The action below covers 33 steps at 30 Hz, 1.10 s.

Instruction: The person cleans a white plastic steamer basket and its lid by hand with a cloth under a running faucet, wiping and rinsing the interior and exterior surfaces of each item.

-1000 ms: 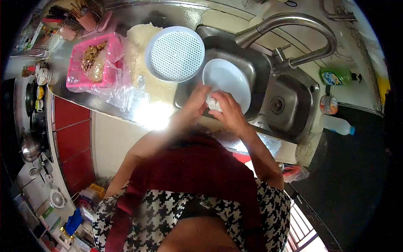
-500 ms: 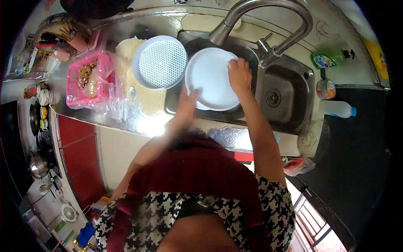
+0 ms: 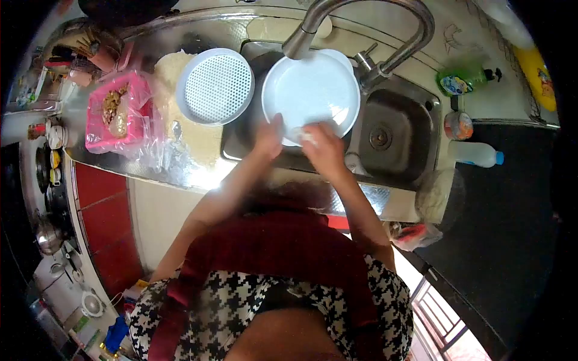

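A round, shallow white dish (image 3: 307, 90) lies over the left sink basin, tilted a little, with another white rim showing behind its upper right edge. My left hand (image 3: 269, 138) grips its lower left edge, thumb on the inside; the hand is slightly blurred. At the dish's lower edge is my right hand (image 3: 325, 150), closed around a small white wad (image 3: 309, 138) whose kind I cannot make out. Left of the dish, a round white strainer tray (image 3: 217, 87) with many holes rests on the counter and the sink's edge.
The steel faucet (image 3: 367, 18) arches over the dish. On the right are the second basin (image 3: 400, 129), a green soap bottle (image 3: 460, 81), a jar (image 3: 459, 126) and a white bottle (image 3: 478, 154). A pink basket (image 3: 99, 135) with food in plastic bags stands left.
My right hand has moved from the dish's upper right edge down to its lower edge. My left hand stays at the lower left edge. The whole view has shifted slightly.
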Each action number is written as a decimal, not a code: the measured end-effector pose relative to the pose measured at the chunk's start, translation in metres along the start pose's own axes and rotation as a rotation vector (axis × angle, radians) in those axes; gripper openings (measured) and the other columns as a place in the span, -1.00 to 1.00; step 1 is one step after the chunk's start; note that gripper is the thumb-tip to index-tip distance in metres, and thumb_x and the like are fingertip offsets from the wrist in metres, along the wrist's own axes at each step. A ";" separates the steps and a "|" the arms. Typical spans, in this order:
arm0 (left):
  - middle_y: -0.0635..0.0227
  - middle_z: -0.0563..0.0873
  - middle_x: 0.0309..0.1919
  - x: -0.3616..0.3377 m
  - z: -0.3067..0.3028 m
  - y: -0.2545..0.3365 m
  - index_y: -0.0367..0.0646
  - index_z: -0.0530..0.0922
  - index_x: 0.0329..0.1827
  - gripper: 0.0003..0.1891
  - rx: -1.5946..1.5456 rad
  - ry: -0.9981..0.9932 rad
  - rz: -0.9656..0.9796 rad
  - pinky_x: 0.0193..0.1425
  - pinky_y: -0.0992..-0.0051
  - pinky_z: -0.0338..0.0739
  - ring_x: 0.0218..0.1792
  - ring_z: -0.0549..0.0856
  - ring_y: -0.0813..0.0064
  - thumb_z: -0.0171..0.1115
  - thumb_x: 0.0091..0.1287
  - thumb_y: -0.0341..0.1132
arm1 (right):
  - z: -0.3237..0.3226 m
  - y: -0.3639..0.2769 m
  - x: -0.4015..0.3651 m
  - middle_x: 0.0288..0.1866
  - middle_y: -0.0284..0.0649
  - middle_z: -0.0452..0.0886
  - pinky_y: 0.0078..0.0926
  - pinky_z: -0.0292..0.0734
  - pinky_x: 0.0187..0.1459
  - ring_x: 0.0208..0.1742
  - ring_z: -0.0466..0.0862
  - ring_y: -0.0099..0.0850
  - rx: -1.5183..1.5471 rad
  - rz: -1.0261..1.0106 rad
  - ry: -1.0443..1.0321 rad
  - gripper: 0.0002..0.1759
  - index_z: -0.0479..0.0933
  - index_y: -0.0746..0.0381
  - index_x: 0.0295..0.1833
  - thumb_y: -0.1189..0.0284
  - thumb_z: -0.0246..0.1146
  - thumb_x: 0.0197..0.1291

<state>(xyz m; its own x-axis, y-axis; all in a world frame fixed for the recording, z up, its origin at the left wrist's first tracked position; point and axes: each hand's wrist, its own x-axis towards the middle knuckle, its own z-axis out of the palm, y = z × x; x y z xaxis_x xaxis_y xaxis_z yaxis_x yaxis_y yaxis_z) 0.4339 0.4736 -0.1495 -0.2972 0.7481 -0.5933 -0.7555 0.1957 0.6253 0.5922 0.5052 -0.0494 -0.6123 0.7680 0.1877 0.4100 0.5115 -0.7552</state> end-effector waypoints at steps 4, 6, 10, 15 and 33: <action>0.21 0.50 0.01 0.001 0.007 -0.021 -0.19 0.22 0.25 -0.56 0.238 0.142 -0.094 -0.02 0.27 0.49 -0.03 0.54 0.34 0.04 0.37 -0.26 | -0.013 0.006 -0.018 -0.11 -0.06 0.44 -0.24 0.38 -0.03 -0.08 0.48 -0.16 0.051 0.033 0.687 -0.70 0.40 0.28 -0.09 0.36 0.21 0.10; 0.19 0.43 0.07 -0.002 0.013 -0.035 -0.18 0.14 0.27 -0.55 0.100 0.090 -0.175 -0.09 0.33 0.56 -0.04 0.55 0.34 0.03 0.39 -0.26 | -0.006 0.006 -0.018 -0.06 -0.04 0.40 -0.24 0.33 0.02 -0.02 0.43 -0.16 0.091 0.039 0.731 -0.67 0.39 0.28 -0.07 0.37 0.21 0.08; 0.30 0.56 -0.08 -0.039 0.034 -0.037 -0.05 0.37 0.13 -0.65 0.162 0.097 -0.455 -0.20 0.32 0.48 -0.12 0.55 0.43 0.07 0.34 -0.16 | 0.008 -0.008 0.002 0.03 -0.04 0.35 -0.20 0.25 0.12 0.08 0.35 -0.17 0.070 -0.068 0.765 -0.61 0.41 0.24 -0.02 0.39 0.24 -0.01; 0.36 0.58 -0.41 -0.021 -0.018 -0.067 -0.14 0.50 -0.07 -0.79 -0.342 -0.818 -0.783 -0.52 0.62 0.39 -0.55 0.51 0.56 0.08 0.31 -0.26 | -0.024 -0.022 0.067 0.03 -0.13 0.47 -0.35 0.26 0.17 0.10 0.43 -0.28 0.266 0.030 0.712 -0.68 0.43 0.27 0.02 0.45 0.18 0.13; 0.26 0.60 -0.31 -0.027 -0.017 -0.042 -0.12 0.45 0.08 -0.61 -0.484 -0.817 -0.758 -0.48 0.44 0.43 -0.51 0.54 0.51 0.00 0.33 -0.06 | 0.050 -0.048 0.046 0.24 -0.08 0.33 0.03 0.10 0.30 0.31 0.29 -0.07 0.085 -0.199 0.159 -0.58 0.45 0.13 0.07 0.53 0.21 0.01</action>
<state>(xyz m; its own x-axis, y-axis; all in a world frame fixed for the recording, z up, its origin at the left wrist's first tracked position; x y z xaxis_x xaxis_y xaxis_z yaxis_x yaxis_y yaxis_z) 0.4637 0.4347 -0.1682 0.6382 0.7601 -0.1226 -0.7699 0.6304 -0.0994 0.5106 0.4964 -0.0356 -0.5582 0.7101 0.4291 0.2303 0.6295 -0.7421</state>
